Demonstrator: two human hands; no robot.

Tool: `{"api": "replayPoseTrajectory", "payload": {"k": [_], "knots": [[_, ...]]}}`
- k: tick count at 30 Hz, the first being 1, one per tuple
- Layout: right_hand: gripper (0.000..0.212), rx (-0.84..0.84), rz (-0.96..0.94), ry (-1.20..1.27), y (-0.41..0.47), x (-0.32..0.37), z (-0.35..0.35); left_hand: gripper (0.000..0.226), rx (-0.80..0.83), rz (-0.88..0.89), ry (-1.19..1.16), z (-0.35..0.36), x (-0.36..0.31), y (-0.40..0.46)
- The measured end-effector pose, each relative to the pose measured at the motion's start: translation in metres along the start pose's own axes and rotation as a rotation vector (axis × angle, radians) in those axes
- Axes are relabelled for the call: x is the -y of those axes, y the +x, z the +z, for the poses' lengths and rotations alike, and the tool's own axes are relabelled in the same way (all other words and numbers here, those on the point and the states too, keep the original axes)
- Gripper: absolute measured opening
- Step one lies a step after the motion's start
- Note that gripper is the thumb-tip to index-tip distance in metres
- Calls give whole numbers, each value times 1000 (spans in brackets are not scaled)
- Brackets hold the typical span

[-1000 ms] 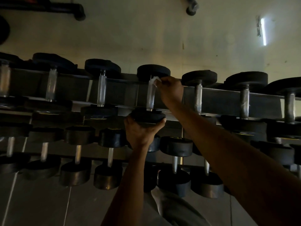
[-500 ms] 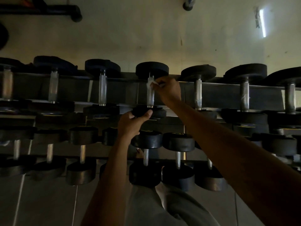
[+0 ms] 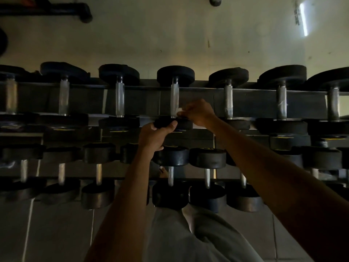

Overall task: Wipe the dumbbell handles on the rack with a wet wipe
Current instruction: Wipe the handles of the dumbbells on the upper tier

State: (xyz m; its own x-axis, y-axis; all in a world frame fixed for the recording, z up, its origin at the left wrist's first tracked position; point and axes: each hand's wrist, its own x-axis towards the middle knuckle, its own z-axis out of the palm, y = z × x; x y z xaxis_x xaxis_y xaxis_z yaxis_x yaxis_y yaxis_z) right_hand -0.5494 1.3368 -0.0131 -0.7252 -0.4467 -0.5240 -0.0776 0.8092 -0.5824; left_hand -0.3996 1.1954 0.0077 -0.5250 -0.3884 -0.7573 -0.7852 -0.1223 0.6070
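Observation:
A dark dumbbell with a silver knurled handle (image 3: pixel 174 98) lies on the top shelf of the rack (image 3: pixel 251 103), near the middle of the view. My left hand (image 3: pixel 154 138) grips the near black head (image 3: pixel 186 124) of this dumbbell from below. My right hand (image 3: pixel 198 112) pinches a small white wet wipe (image 3: pixel 179 110) against the lower end of the handle, just above the near head. Most of the wipe is hidden by my fingers.
Several more dumbbells line the top shelf on both sides, such as the neighbour handle (image 3: pixel 228 103) to the right. A lower shelf holds smaller dumbbells (image 3: pixel 171 163). Tiled floor (image 3: pixel 47 233) and a pale wall (image 3: pixel 188 35) surround the rack.
My right hand has slid the wipe down the handle from the far end to the near end. My left hand has shifted from under the head to its left edge.

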Motion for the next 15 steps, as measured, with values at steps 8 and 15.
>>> {"api": "replayPoseTrajectory", "payload": {"k": [8, 15], "knots": [[28, 211, 159, 74, 6, 1, -3, 59, 13, 8, 19, -3, 1, 5], [25, 85, 475, 466, 18, 13, -1, 59, 19, -13, 25, -3, 2, 11]]}}
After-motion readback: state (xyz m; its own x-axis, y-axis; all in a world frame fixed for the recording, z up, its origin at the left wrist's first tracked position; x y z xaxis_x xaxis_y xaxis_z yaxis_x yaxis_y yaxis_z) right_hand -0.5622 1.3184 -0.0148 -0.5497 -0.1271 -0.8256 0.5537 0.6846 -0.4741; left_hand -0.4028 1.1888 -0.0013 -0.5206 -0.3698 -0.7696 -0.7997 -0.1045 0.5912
